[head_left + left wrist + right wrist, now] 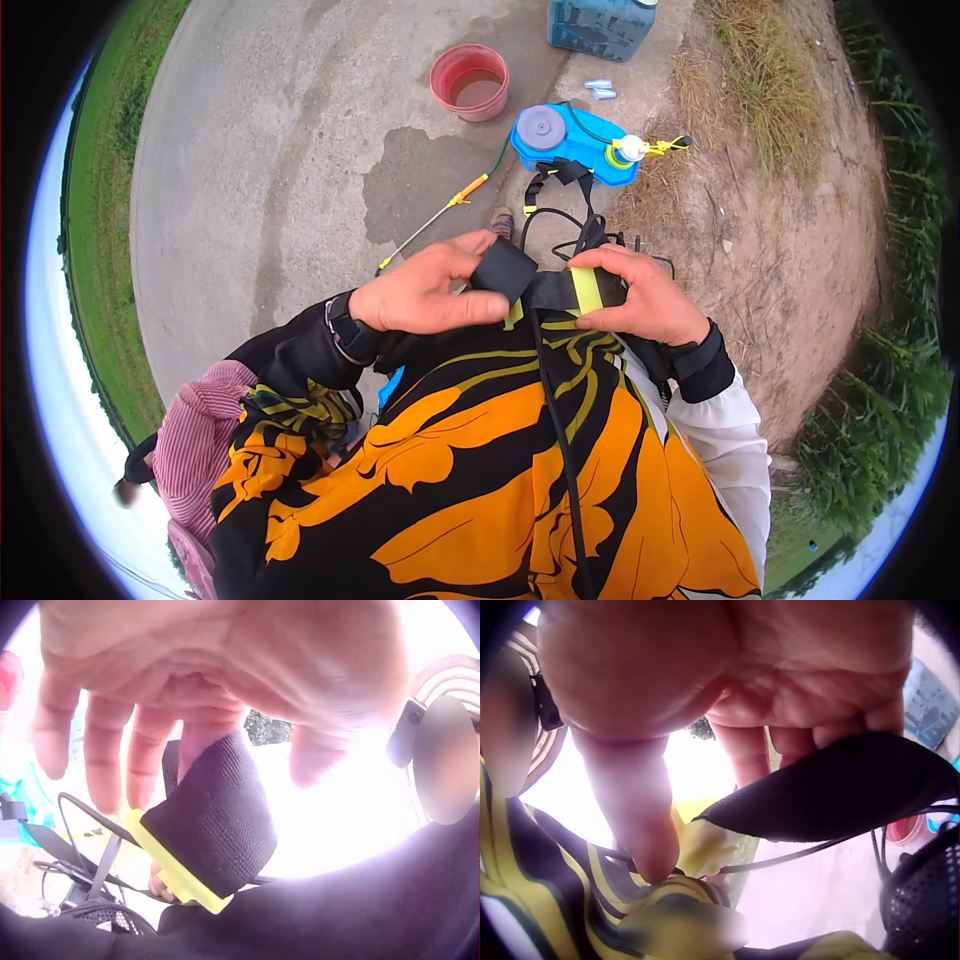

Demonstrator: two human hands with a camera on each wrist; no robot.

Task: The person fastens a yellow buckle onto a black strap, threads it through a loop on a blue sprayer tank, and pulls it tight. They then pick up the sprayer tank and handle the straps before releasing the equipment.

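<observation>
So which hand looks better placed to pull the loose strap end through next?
Probably the left hand: it pinches the free black strap end, while the right hand presses the yellow buckle against the chest.

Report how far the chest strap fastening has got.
Done: both strap ends are brought together at the chest. In hand: the left hand holds the black strap flap, while the right hand presses the yellow-edged strap. Left: the flap is lifted, not yet closed. The blue sprayer stands on the ground.
</observation>
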